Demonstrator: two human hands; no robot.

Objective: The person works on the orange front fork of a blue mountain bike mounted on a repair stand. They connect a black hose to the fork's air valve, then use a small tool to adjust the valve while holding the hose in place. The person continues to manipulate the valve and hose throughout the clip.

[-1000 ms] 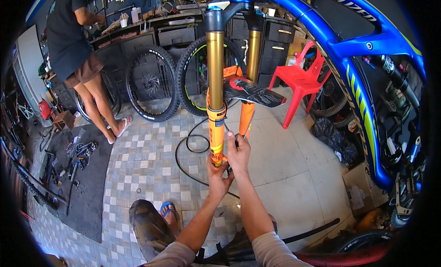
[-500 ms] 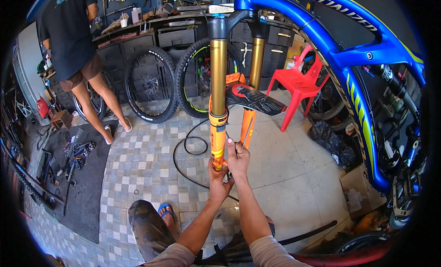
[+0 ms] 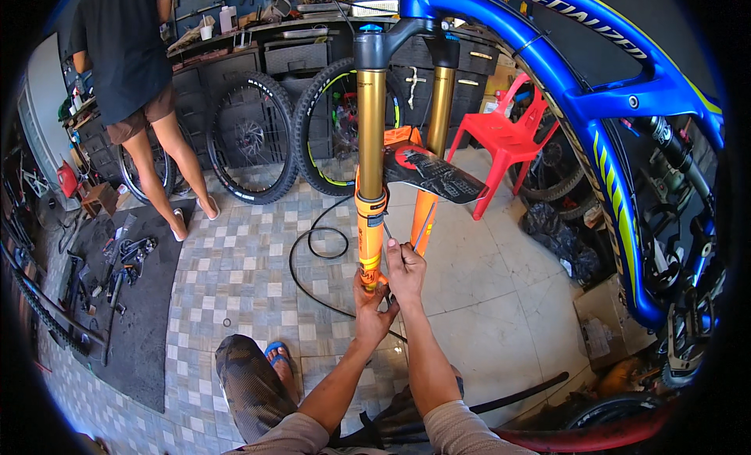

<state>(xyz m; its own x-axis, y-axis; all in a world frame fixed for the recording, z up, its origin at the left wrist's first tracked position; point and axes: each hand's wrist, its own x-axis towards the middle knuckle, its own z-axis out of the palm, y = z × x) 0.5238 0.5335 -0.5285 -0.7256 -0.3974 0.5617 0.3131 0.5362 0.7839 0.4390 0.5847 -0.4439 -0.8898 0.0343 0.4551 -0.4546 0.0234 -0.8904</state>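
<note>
An orange suspension fork leg with a gold upper tube hangs upright in front of me. My left hand is closed around the bottom end of that leg. Just right of it and slightly higher, my right hand grips what looks like a Y-shaped wrench. Two thin metal rods of it stick up from the fist in a V. Its lower end is hidden by my hands. Behind the rods is the second orange leg, and a dark mudguard spans between the legs.
The blue bike frame rises at the right. A red plastic chair stands behind the fork. Wheels lean against dark drawers. A black hose curls on the tiles. At the far left another person stands beside a dark mat with parts.
Both hands keep the same grip at the fork's lower end, almost unmoved. The background has shifted slightly left in the view.
</note>
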